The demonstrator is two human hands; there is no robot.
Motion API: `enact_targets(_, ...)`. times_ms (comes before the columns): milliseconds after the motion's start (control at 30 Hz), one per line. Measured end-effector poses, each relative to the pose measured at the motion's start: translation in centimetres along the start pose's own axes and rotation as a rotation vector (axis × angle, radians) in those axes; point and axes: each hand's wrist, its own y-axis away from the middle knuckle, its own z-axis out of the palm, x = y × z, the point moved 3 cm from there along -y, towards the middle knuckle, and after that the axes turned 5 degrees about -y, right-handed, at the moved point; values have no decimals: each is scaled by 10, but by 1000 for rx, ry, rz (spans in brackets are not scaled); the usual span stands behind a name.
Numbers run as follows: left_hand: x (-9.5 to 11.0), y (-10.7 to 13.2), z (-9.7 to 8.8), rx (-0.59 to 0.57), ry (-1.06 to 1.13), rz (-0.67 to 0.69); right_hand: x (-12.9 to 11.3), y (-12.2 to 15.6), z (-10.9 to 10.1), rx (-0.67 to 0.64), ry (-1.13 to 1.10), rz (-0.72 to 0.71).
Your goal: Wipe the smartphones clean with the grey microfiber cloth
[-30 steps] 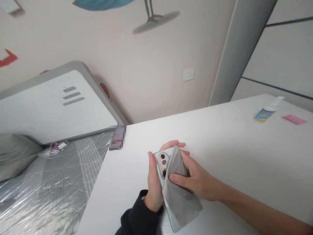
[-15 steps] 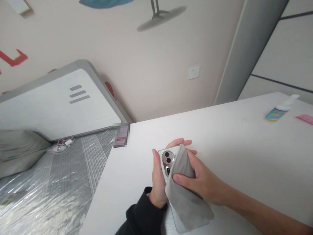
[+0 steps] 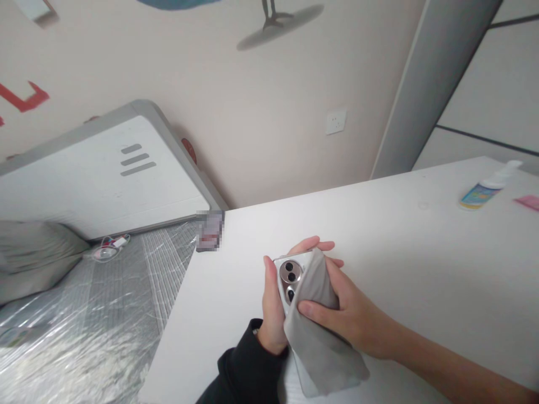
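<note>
My left hand (image 3: 273,314) grips a white smartphone (image 3: 289,278) by its side, with the round camera module on its back facing up. My right hand (image 3: 349,317) presses a grey microfibre cloth (image 3: 320,331) over the lower part of the phone's back, wrapping the cloth around it. The cloth hides most of the phone's back, and its lower end hangs past the phone. Both hands rest just above a white table (image 3: 421,252), and a dark sleeve (image 3: 240,359) covers my left wrist.
A small spray bottle (image 3: 478,192) and a pink card (image 3: 527,202) lie at the far right of the table. A pixelated dark object (image 3: 209,231) sits at its far corner. Left of the table is a plastic-covered mattress (image 3: 92,320) with a pillow (image 3: 36,258).
The phone has turned slightly, and the cloth and both hands have shifted a little with it. The whole scene has moved slightly in view as my head moved.
</note>
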Motion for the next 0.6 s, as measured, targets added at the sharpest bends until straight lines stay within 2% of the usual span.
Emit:
enact_targets(267,2,2,4,1,-12,16,-3,1,1,-9,-16,-32)
enact_targets(600,1,1,3,-80,63,27,-2,4,2,-19,-9,1)
